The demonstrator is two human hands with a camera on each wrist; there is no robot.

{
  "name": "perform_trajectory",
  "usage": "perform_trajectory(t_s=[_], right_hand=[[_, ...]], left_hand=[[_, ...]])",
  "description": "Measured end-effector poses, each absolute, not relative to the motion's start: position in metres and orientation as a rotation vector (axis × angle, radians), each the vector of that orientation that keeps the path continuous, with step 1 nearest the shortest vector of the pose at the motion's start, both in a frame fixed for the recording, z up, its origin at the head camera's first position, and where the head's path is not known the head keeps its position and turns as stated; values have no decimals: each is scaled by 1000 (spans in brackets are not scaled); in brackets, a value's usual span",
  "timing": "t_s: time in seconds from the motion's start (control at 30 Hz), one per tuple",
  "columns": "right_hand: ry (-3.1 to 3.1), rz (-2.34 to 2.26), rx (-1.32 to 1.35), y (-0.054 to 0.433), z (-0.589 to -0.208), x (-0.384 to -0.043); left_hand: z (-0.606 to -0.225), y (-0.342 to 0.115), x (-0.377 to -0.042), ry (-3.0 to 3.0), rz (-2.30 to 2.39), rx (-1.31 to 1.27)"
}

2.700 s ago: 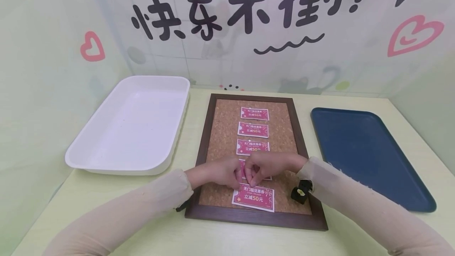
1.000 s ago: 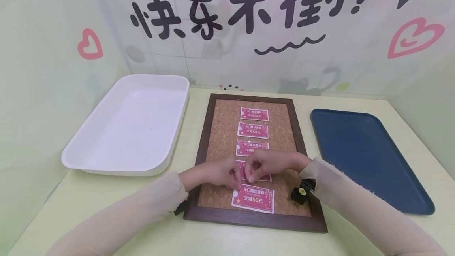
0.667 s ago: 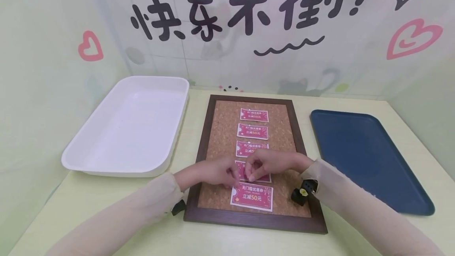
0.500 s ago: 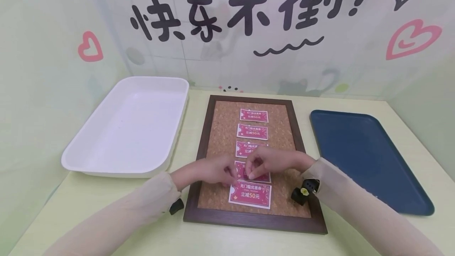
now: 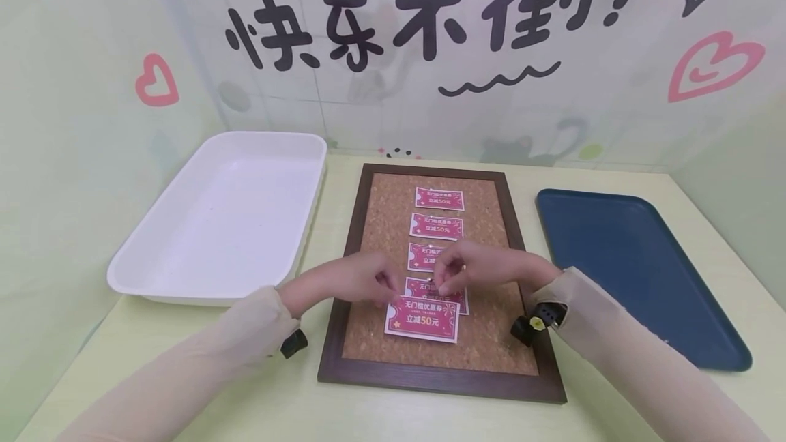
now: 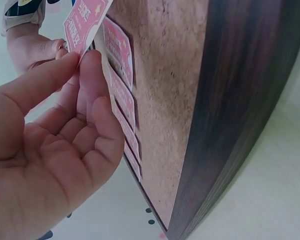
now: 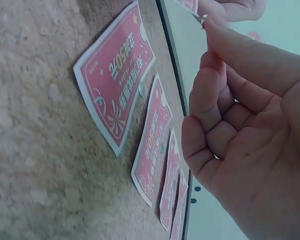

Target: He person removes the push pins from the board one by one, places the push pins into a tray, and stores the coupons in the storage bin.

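My left hand (image 5: 359,278) pinches the upper left corner of a pink paper coupon (image 5: 422,320) between thumb and index finger. In the left wrist view that coupon (image 6: 84,25) is raised off the corkboard (image 6: 165,90). Close by, my right hand (image 5: 482,268) pinches a small shiny thumbtack (image 7: 204,21) at its fingertips, above the coupon's top edge. Several more pink coupons (image 5: 437,226) lie in a column on the framed corkboard (image 5: 500,340). Clear thumbtacks (image 7: 142,89) sit at the top edges of the nearer ones. The held coupon partly overlaps the one behind it.
A deep white tray (image 5: 215,224) stands on the table left of the board. To the right lies a flat dark blue tray (image 5: 632,271). A printed wall panel (image 5: 399,108) rises behind the table, with side walls left and right.
The front coupon has come up off the board and moved back and left with my left hand. My right hand has risen and shifted a little back and right with the thumbtack.
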State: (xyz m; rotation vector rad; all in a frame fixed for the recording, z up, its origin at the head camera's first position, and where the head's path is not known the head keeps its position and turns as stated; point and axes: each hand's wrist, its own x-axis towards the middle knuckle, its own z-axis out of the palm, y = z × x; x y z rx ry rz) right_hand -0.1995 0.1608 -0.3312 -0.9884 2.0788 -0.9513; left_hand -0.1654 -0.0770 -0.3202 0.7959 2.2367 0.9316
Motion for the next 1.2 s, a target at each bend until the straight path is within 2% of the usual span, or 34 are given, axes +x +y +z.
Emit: perform_trajectory(t_s=[0.67,1.2], right_hand=[[2217,-983,-899,197,-322,-203],[2307,-1007,-876,231,-326,-204]], left_hand=[[-294,-104,-174,2324,999,646],[-288,-129,-178,2361,1018,668]])
